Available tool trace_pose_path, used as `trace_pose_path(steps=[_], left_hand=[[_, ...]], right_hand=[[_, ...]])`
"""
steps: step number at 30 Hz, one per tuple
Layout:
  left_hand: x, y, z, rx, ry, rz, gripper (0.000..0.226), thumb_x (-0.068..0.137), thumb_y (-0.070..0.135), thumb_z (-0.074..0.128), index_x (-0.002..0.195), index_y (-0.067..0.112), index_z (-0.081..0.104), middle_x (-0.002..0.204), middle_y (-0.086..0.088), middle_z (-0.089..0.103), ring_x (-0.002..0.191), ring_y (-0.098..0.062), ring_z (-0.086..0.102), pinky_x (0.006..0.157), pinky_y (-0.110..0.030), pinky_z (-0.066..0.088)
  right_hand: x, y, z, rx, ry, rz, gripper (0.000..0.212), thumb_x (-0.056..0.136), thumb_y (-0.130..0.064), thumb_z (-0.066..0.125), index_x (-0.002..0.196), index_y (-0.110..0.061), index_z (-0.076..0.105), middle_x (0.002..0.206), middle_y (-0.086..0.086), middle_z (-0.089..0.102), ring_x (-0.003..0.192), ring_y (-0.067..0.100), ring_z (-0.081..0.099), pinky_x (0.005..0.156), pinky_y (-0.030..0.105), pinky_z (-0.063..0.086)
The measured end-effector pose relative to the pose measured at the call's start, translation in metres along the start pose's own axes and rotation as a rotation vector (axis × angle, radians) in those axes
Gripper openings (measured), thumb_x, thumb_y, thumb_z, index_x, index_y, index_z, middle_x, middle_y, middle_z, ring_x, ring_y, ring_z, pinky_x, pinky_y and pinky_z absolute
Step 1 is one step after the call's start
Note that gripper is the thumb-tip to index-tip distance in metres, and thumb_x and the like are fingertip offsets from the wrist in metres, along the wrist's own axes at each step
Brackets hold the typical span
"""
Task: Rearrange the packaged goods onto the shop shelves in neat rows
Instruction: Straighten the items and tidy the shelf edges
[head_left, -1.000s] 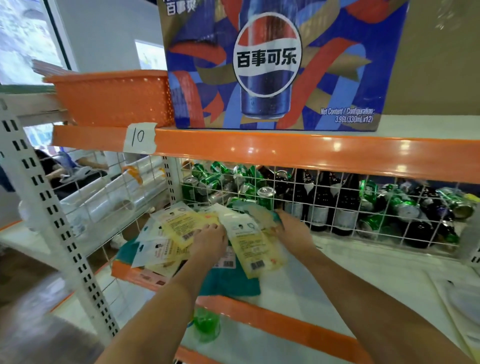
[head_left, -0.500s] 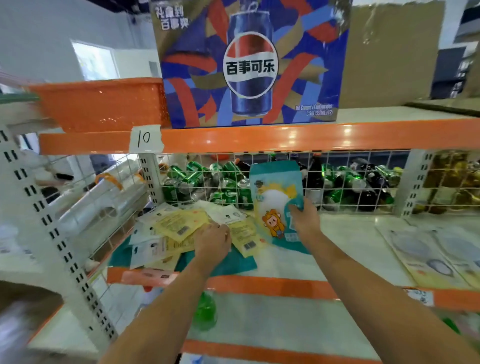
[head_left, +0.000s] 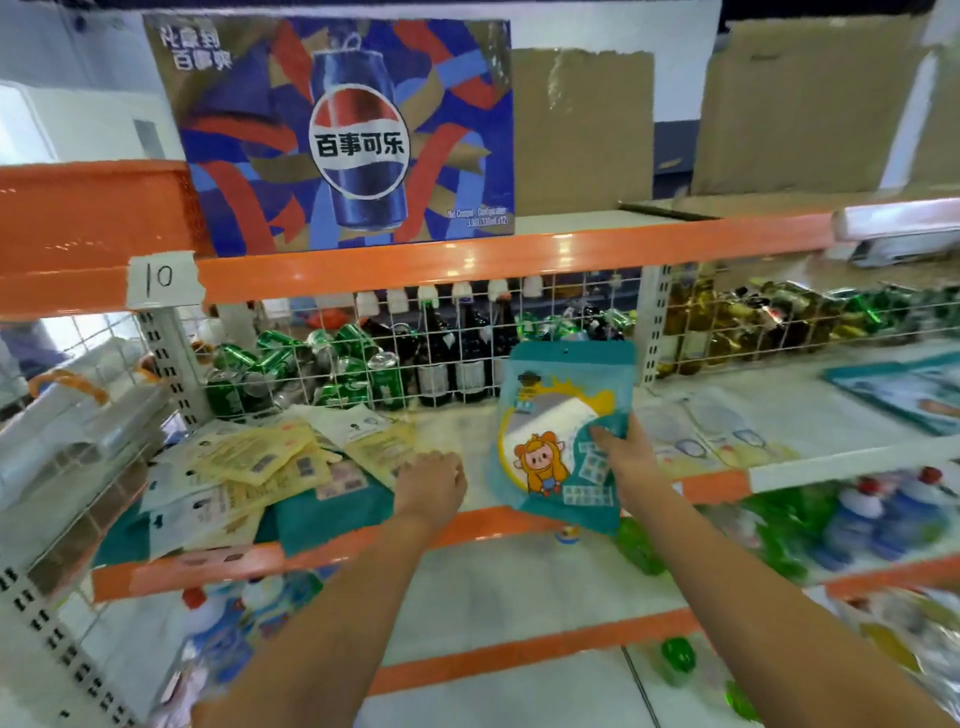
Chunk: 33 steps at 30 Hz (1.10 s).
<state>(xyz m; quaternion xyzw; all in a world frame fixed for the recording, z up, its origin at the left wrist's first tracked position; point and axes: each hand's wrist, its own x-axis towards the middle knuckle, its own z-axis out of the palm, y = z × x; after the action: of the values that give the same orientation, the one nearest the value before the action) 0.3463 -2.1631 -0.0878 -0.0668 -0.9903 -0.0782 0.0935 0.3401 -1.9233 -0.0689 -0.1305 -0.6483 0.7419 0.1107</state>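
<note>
Holding: right hand (head_left: 626, 457) clamped on teal plastic pouch with cartoon print (head_left: 558, 426), upright above white shelf (head_left: 467, 431).
Left hand (head_left: 431, 486): fingers curled, resting at 3 o'clock edge of yellow sachet pile (head_left: 260, 457).

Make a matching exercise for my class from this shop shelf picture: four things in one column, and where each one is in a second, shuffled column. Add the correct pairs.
Things:
1. teal pouch
2. cola carton
3. green cans
4. yellow sachets

Places:
A. behind the wire grid
B. on the top shelf
C. held up in the right hand
D. piled on the shelf beside the left hand

Pairs: 1-C, 2-B, 3-A, 4-D
</note>
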Motion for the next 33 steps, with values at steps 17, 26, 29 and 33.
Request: trace_pose_path(steps=[17, 26, 29, 33], left_hand=[[-0.004, 0.290, 0.048, 0.034, -0.063, 0.419, 0.033, 0.098, 0.032, 0.035, 0.119, 0.015, 0.055, 0.121, -0.006, 0.057, 0.115, -0.026, 0.049, 0.091, -0.038, 0.040], [-0.010, 0.435, 0.073, -0.036, -0.122, 0.708, 0.033, 0.099, 0.030, 0.035, 0.121, 0.017, 0.054, 0.124, -0.004, 0.056, 0.117, -0.023, 0.048, 0.097, -0.037, 0.038], [-0.007, 0.479, 0.083, -0.035, -0.116, 0.791, 0.031, 0.098, 0.031, 0.035, 0.116, 0.017, 0.056, 0.121, -0.005, 0.057, 0.116, -0.024, 0.049, 0.094, -0.036, 0.038], [0.003, 0.537, 0.101, -0.068, -0.135, 0.913, 0.029, 0.097, 0.029, 0.037, 0.106, 0.014, 0.060, 0.111, -0.010, 0.062, 0.105, -0.027, 0.056, 0.085, -0.038, 0.043]], right_hand=[[-0.042, -0.006, -0.308, 0.127, 0.394, 0.066, 0.018, 0.092, 0.001, 0.054, 0.108, -0.006, 0.051, 0.084, 0.008, 0.060, 0.069, 0.022, 0.058, 0.064, 0.036, 0.051], [-0.070, 0.003, -0.427, 0.254, 0.670, 0.107, 0.012, 0.092, 0.000, 0.054, 0.100, -0.009, 0.054, 0.083, 0.008, 0.063, 0.070, 0.024, 0.061, 0.061, 0.035, 0.051], [-0.075, 0.007, -0.459, 0.269, 0.773, 0.106, 0.012, 0.092, 0.000, 0.055, 0.101, -0.007, 0.054, 0.081, 0.009, 0.062, 0.068, 0.023, 0.060, 0.059, 0.035, 0.050], [-0.078, 0.008, -0.499, 0.272, 0.884, 0.112, 0.012, 0.092, 0.002, 0.054, 0.102, -0.004, 0.053, 0.080, 0.010, 0.061, 0.067, 0.023, 0.058, 0.057, 0.033, 0.048]])
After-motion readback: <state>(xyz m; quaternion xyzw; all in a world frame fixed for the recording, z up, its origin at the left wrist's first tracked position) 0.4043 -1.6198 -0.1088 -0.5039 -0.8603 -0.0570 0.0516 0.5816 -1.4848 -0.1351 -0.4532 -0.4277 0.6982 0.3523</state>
